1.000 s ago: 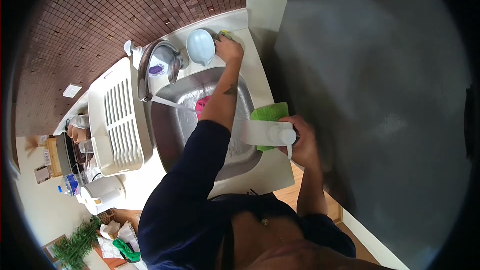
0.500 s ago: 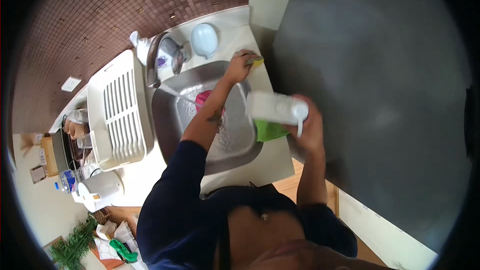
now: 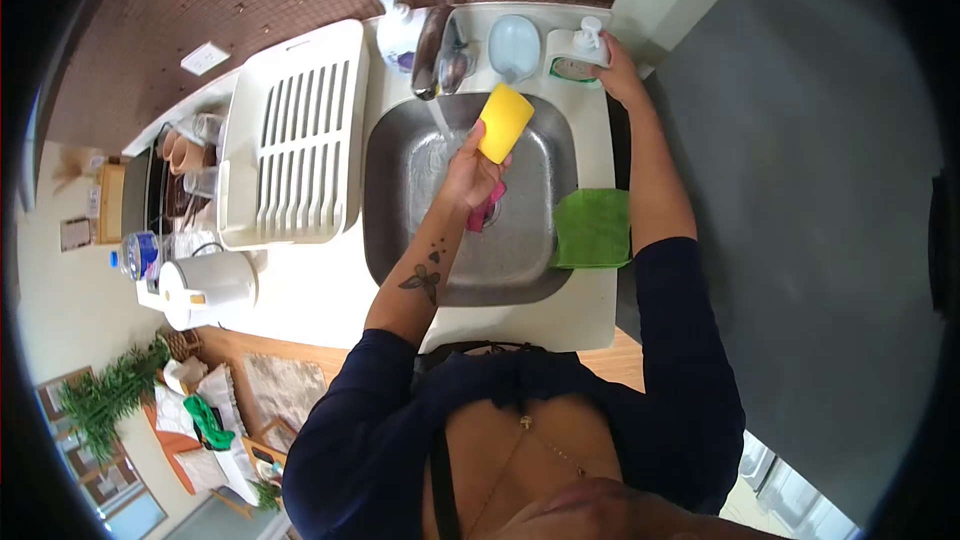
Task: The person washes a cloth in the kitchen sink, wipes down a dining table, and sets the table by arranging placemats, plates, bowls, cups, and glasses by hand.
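Observation:
My left hand (image 3: 470, 176) grips a yellow sponge (image 3: 506, 124) above the sink (image 3: 398, 258), its broad face turned up. At the back right corner of the counter, my right hand (image 3: 621, 72) is closed on the side of a white pump bottle (image 3: 568, 68) with a green-edged label. The bottle stands upright there; some of my fingers are hidden behind it. Water runs from the tap (image 3: 432, 55) into the sink. Beneath my left hand a pink cloth (image 3: 478, 216) lies in the basin, partly covered by the hand.
A light blue dish (image 3: 514, 46) and a white spray bottle (image 3: 399, 32) stand behind the sink. A green cloth (image 3: 592, 228) lies over its right edge. To the left are a white dish rack (image 3: 345, 140) and a kettle (image 3: 215, 290). A grey surface (image 3: 800, 190) rises on the right.
The pump bottle, earlier held tilted over the right counter, now stands at the back right. My left hand has lifted the sponge from the right counter edge over the sink. The view has shifted.

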Motion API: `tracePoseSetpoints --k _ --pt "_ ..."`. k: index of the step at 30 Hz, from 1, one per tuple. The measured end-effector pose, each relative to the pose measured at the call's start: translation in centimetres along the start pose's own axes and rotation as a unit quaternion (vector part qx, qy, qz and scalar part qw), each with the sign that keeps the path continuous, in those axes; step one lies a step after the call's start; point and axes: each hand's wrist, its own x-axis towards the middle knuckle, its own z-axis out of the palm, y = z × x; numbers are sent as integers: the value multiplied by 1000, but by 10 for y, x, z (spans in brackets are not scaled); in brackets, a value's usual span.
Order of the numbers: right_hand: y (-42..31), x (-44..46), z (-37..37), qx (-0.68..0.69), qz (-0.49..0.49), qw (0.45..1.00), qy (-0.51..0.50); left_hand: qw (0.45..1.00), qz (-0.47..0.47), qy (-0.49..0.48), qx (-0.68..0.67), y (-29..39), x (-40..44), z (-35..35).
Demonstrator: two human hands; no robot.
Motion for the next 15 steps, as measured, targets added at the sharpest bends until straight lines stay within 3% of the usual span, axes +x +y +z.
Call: tracePoseSetpoints --k 2,3,5,6,7,8,9,11,12,14,15 --pt "8 2 11 -38 -82 988 129 999 27 17 7 4 -8 -5" --pt "-4 -10 10 -134 -92 956 246 999 30 19 5 6 -16 -1" --pt "-44 -44 25 -1 33 943 331 991 105 75 30 14 -30 17" --pt "-34 -58 59 100 -77 936 329 991 108 78 26 16 -32 13" --pt "-48 -80 93 183 60 968 162 989 120 81 31 18 -34 5" --pt "-118 -106 90 178 49 982 -42 987 134 82 35 19 -34 -2" --pt "-105 -116 137 279 128 948 -85 987 135 85 32 18 -38 -9" --pt "-130 -131 165 495 190 834 -156 971 139 101 169 21 -45 -24" --pt "-130 -132 170 494 193 833 -159 971 140 105 166 28 -50 -29" --pt "-129 -131 179 435 142 878 -140 903 105 176 377 46 -58 -40" --pt "-130 -132 181 376 101 911 -139 904 103 177 376 48 -57 -44"
